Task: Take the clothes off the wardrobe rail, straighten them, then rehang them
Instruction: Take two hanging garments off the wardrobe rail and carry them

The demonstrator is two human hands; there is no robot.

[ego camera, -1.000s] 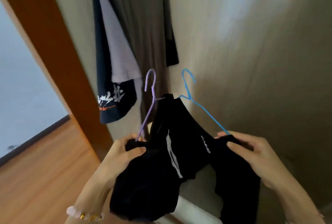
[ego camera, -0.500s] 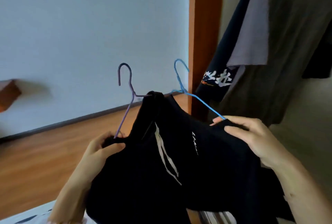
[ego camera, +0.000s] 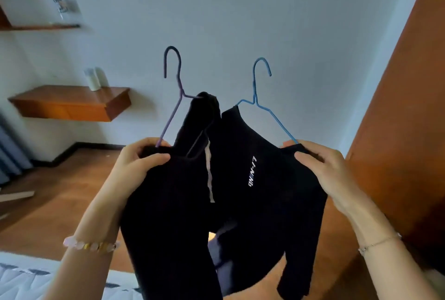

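Note:
Two black garments hang in front of me, each on a wire hanger. My left hand [ego camera: 142, 165] grips the shoulder of the left black garment [ego camera: 168, 203], which has a white drawstring and sits on a purple hanger [ego camera: 173, 97]. My right hand [ego camera: 320, 167] grips the shoulder of the right black top [ego camera: 265, 184], printed with white lettering, on a blue hanger [ego camera: 258, 92]. Both hooks point up, free of any rail. The wardrobe rail is out of view.
A brown wooden wardrobe side [ego camera: 397, 119] rises at the right. A floating wooden shelf [ego camera: 69, 104] with a small white item sits on the pale wall at left. Wooden floor [ego camera: 60, 191] lies below, and a white patterned bed edge [ego camera: 26, 278] shows at bottom left.
The view has swung left, away from the wardrobe's hanging clothes toward the room wall. Both hands kept their grip, and the two hangers are now spread further apart.

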